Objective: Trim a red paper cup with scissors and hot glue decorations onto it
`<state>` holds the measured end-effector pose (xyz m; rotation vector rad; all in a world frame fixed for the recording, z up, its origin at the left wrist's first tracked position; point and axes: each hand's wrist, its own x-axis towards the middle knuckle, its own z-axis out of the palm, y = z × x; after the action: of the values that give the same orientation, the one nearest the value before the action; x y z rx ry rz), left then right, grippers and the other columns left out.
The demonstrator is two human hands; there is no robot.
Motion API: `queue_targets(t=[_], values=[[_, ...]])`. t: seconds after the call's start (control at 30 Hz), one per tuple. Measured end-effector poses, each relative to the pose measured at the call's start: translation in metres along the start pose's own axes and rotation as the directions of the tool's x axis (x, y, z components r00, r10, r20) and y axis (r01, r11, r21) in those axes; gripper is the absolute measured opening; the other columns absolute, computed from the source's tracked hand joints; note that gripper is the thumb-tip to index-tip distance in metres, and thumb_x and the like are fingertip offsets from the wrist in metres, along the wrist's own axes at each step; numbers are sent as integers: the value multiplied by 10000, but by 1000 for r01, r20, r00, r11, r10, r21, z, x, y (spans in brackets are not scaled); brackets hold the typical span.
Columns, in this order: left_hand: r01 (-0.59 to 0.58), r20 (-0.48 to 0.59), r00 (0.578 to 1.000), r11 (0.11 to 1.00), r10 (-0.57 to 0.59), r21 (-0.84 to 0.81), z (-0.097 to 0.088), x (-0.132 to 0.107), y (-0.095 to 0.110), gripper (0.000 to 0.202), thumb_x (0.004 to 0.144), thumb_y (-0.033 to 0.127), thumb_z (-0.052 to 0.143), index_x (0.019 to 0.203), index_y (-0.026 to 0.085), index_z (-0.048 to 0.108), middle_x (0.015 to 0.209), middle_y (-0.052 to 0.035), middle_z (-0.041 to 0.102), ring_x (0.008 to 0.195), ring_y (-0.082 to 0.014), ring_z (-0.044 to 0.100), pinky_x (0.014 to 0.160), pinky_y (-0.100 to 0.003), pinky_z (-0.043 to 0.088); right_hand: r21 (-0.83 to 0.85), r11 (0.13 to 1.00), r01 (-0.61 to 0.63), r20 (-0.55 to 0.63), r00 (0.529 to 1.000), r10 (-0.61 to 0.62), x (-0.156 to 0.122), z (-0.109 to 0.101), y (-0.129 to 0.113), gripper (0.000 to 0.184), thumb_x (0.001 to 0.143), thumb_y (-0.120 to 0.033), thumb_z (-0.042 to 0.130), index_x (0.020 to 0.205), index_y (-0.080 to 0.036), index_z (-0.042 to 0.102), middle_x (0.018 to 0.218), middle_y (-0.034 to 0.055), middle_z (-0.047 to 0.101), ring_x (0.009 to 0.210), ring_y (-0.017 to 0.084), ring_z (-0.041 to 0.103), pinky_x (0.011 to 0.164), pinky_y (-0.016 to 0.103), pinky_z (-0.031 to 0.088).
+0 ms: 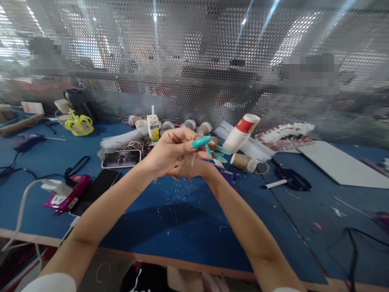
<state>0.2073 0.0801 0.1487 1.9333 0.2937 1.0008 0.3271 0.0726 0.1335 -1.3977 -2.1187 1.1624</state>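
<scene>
My left hand (166, 152) and my right hand (194, 167) meet above the middle of the table, overlapping each other. Long teal fingernails (201, 142) point to the right from the left hand. Its thumb and fingers are pinched together, and whatever lies between them is too small or too hidden to name. The right hand is curled up against the left from below and behind, its fingers mostly covered. Beneath both hands, pale scraps (182, 190) are scattered on the blue tabletop (170, 239).
A perforated metal screen (194, 52) closes off the back. Phones (121, 159), a drink carton (153, 126) and a magenta power strip (68, 194) lie left. A stack of paper cups (241, 133), twine spool (244, 162), scissors (291, 178) and white board (343, 162) are right.
</scene>
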Motion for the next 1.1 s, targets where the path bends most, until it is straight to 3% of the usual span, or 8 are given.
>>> queue_targets(t=[0.17,0.3,0.47,0.67,0.73,0.83,0.93,1.1], values=[[-95,-160,977,958,142,271,-31,0,6,233,944,328,324,870,203,506,864,-20,687,734,-148,694,558,-275,576,-97,988,120,101,989,-110,-20,-28,-1,394,859,-408,471,640,-131,646,370,-62,421,346,42,366,398,186,317],[-68,-218,964,938,149,341,-56,-2,14,208,917,293,404,858,185,572,792,-32,689,692,-153,695,574,-291,584,-63,995,75,155,986,-64,-58,-61,-9,417,871,-442,444,672,-141,652,375,-61,431,326,37,368,368,174,312],[122,80,986,960,-146,251,-72,-6,23,108,787,275,597,732,192,638,669,-4,695,563,-136,676,532,-246,569,-93,994,-52,217,974,72,-92,-79,-13,382,837,-470,486,703,-154,654,461,-18,561,381,62,488,389,172,391],[319,319,845,883,-429,344,-86,-1,17,93,743,227,589,717,211,677,650,15,710,591,-128,679,556,-213,531,-94,983,-157,182,968,172,-127,-79,-35,346,839,-448,482,770,-167,673,631,52,659,512,107,604,481,193,479],[333,448,743,855,-497,397,-89,2,8,116,744,213,574,763,206,688,718,0,725,640,-128,681,608,-217,526,-37,983,-178,129,975,181,-130,-76,-39,286,811,-414,542,940,-193,670,810,72,691,604,132,648,557,218,523],[276,618,539,814,-572,511,-89,6,-10,155,704,175,601,810,202,711,822,-27,738,747,-150,677,669,-221,515,27,970,-240,135,963,235,-120,-71,-36,452,726,-373,657,1144,-212,597,1036,104,667,716,187,680,595,250,557],[224,666,425,784,-613,579,-83,8,-26,184,657,136,630,803,198,724,902,-40,737,864,-178,663,729,-235,505,42,968,-247,272,935,227,-105,-67,-29,544,735,-359,655,1236,-185,533,1066,128,657,773,208,683,574,232,558],[188,672,379,764,-636,617,-70,10,-33,165,626,110,648,743,197,727,896,-41,738,930,-202,647,770,-262,494,38,973,-227,334,921,202,-105,-67,-28,602,772,-365,620,1320,-192,440,985,118,688,767,210,686,528,219,550]])
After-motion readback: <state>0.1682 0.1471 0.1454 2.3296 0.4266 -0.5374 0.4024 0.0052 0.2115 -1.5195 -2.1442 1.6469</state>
